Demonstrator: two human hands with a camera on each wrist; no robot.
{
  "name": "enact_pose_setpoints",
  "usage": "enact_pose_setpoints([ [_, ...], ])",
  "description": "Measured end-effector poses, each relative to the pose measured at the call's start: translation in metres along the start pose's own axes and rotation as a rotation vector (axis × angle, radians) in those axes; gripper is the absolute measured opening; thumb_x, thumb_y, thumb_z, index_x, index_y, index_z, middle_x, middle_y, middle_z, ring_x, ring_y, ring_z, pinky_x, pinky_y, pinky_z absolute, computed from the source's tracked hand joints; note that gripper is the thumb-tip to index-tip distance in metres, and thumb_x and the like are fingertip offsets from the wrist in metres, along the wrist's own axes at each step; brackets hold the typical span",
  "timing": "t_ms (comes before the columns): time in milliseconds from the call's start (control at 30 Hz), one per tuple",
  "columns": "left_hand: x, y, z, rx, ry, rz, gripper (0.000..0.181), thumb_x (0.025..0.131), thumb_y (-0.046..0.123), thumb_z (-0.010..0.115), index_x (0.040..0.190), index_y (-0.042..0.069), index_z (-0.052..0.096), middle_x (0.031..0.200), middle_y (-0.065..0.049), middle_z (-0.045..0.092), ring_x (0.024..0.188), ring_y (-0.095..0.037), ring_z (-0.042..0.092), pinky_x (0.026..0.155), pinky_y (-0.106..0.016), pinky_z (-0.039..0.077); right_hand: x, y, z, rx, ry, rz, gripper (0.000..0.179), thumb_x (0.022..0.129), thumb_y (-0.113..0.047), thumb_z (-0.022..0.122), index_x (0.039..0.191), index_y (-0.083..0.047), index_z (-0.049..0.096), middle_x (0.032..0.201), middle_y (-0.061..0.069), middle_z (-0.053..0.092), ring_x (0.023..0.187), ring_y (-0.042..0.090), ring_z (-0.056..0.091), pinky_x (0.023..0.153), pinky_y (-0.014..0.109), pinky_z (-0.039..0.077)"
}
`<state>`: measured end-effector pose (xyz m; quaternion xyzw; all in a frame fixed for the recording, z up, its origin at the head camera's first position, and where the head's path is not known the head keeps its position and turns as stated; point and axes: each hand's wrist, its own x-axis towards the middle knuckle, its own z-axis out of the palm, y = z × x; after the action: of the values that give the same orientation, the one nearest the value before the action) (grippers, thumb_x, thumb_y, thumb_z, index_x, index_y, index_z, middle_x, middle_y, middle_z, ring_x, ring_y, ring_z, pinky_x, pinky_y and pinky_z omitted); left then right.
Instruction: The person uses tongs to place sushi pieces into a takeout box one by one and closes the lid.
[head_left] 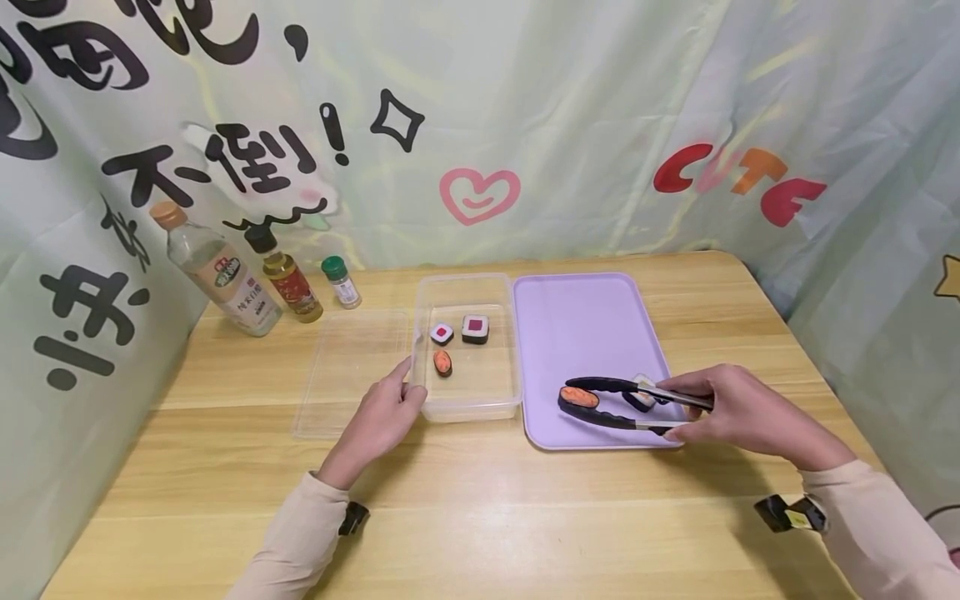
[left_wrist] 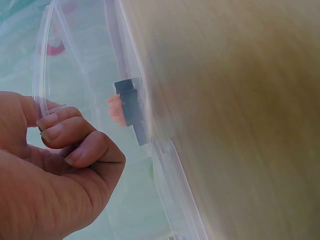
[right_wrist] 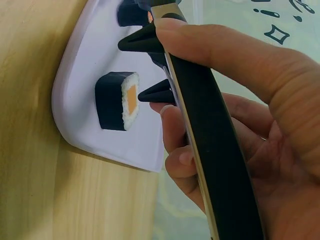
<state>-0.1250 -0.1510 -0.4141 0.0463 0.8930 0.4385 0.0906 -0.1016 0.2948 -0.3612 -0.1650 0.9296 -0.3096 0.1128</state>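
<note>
My right hand grips black-and-silver tongs, whose tips stand either side of an orange-topped sushi piece over the purple tray. Behind the tongs on the tray is a sushi roll with an orange centre, partly covered by them in the head view. With thumb and fingers, my left hand pinches the left rim of a clear plastic container. Inside it lie a small red-centred roll, a larger dark-red-centred roll and another orange-topped sushi piece.
A clear flat lid lies left of the container, partly under my left hand. Behind it stand a large clear bottle, a smaller oil bottle and a green-capped shaker. A printed curtain surrounds the wooden table.
</note>
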Motion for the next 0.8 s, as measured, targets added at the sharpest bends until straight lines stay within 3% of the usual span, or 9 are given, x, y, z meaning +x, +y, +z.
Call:
enact_pose_setpoints([
  [433,-0.001,0.000,0.000,0.007,0.001,0.007,0.062,0.098,0.018,0.044,0.158,0.005,0.034,0.059,0.003,0.039,0.048,-0.012,0.029,0.043,-0.024,0.022,0.003,-0.002,-0.001,-0.001,-0.023,-0.008,0.055,0.071,-0.023,0.091,0.117,0.002,0.074,0.088,-0.001,0.069,0.071,0.005,0.054,0.060,0.024,0.043],
  [633,0.000,0.000,0.000,0.024,0.010,0.015,0.063,0.096,0.018,0.044,0.157,0.005,0.035,0.060,0.004,0.037,0.050,-0.011,0.029,0.045,-0.025,0.024,0.005,0.000,-0.007,0.026,-0.009,-0.013,0.058,0.073,-0.021,0.091,0.120,0.005,0.072,0.104,0.011,0.074,0.076,0.007,0.059,0.062,0.024,0.046],
  [800,0.000,0.000,0.000,0.025,0.010,0.010,0.063,0.096,0.018,0.044,0.157,0.002,0.034,0.060,0.004,0.036,0.050,-0.011,0.028,0.046,-0.025,0.024,0.008,-0.005,-0.017,0.044,0.001,-0.025,0.062,0.074,-0.019,0.090,0.124,0.009,0.068,0.092,0.005,0.074,0.069,0.006,0.057,0.058,0.024,0.046],
])
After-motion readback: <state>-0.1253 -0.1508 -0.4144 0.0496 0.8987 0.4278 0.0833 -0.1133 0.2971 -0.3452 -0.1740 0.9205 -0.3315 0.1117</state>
